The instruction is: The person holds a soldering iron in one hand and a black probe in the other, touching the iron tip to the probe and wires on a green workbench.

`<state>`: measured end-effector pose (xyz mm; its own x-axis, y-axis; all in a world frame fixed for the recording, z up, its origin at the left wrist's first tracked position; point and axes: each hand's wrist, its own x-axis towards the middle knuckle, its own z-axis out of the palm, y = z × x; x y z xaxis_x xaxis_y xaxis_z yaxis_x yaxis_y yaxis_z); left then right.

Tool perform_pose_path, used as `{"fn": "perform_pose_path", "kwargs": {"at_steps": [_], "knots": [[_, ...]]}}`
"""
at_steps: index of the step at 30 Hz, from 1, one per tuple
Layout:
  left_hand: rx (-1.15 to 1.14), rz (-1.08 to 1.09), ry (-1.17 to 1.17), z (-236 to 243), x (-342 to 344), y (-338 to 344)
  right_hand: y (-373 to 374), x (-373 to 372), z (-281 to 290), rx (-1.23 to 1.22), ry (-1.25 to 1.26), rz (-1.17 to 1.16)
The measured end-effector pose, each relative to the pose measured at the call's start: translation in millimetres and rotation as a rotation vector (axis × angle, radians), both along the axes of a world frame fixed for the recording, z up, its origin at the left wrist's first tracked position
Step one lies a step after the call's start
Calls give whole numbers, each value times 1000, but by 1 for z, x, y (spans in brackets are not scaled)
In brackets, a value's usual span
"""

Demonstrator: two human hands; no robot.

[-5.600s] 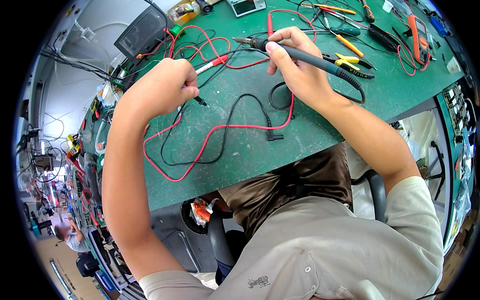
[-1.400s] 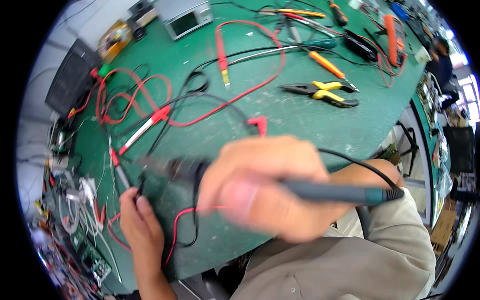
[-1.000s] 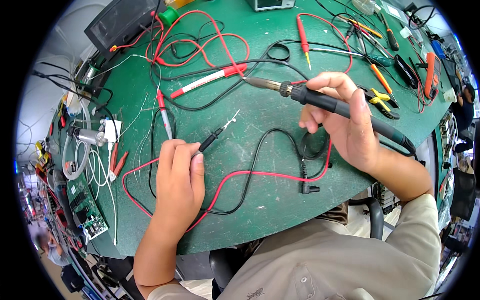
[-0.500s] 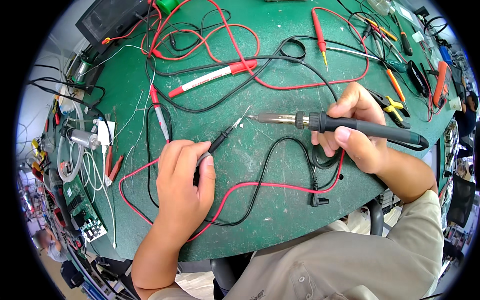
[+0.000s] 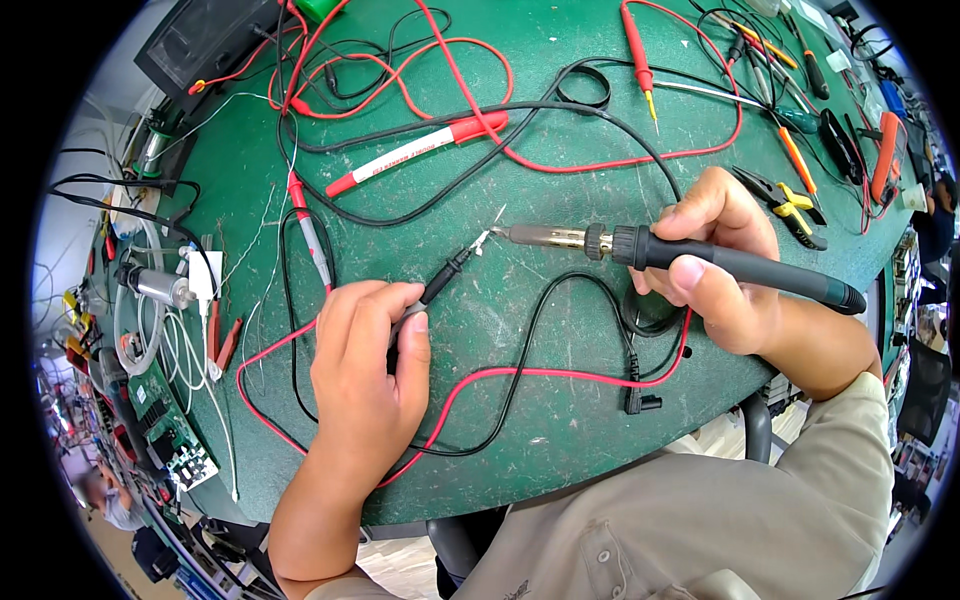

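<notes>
Soldering iron [image 5: 740, 262] is sitting in your right hand [image 5: 722, 265], thumb and fingers closing round its grey-black handle, tip pointing left. Your left hand [image 5: 365, 350] is curling nearly closed, pinching a black test probe [image 5: 440, 281] between thumb and forefinger, its bare metal end [image 5: 487, 240] angling up and right. Iron tip is meeting that end or hovering just beside it; can't tell which. Both tools are showing over the middle of the green bench [image 5: 560, 440].

Containers: a small whitish cup-like container [image 5: 914, 197] is standing beside the orange multimeter [image 5: 886, 158] at far right; its contents aren't reading. A clear container [image 5: 768, 6] is getting cut off by the top edge; can't tell what it is holding.

Around you: a red-and-white marker [image 5: 415, 155] is lying beyond the probe's end, a red test probe [image 5: 637, 45] is pointing its tip toward you, and a red-and-grey probe [image 5: 310, 230] is lying just beyond your left hand. Yellow-and-black pliers [image 5: 790, 207] are resting beyond your right hand. Red and black leads are looping between your forearms, a black angled plug [image 5: 637, 395] lying near the loop's right end. A green circuit board [image 5: 170, 430] is lying at far left.
</notes>
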<state>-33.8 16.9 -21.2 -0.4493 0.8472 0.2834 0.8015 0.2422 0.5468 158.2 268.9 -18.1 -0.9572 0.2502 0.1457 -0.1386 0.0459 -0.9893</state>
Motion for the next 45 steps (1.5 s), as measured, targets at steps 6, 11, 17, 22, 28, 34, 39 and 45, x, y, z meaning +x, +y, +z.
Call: {"fn": "perform_pose_path", "kwargs": {"at_steps": [6, 11, 17, 22, 28, 34, 39, 45], "knots": [[-28, -8, 18, 2, 1, -1, -8, 0, -5, -28, 56, -28], [-51, 10, -25, 2, 3, -4, -13, -3, -6, 35, 82, -42], [-33, -1, 43, 2, 5, -3, -14, -2, -4, 1, 64, -44], [-23, -21, 64, 3, 2, -5, -14, -3, -4, 11, 64, -43], [-24, -2, 28, 7, 3, -7, -11, -2, -5, 35, 61, -41], [-44, 10, -1, 11, 4, -8, -5, 2, 3, 93, -63, 33], [-38, -14, 27, 11, 4, -8, -3, 3, 4, 129, -75, 88], [-42, -31, 35, 9, 4, -10, -4, 0, 5, 189, -49, 106]]}}
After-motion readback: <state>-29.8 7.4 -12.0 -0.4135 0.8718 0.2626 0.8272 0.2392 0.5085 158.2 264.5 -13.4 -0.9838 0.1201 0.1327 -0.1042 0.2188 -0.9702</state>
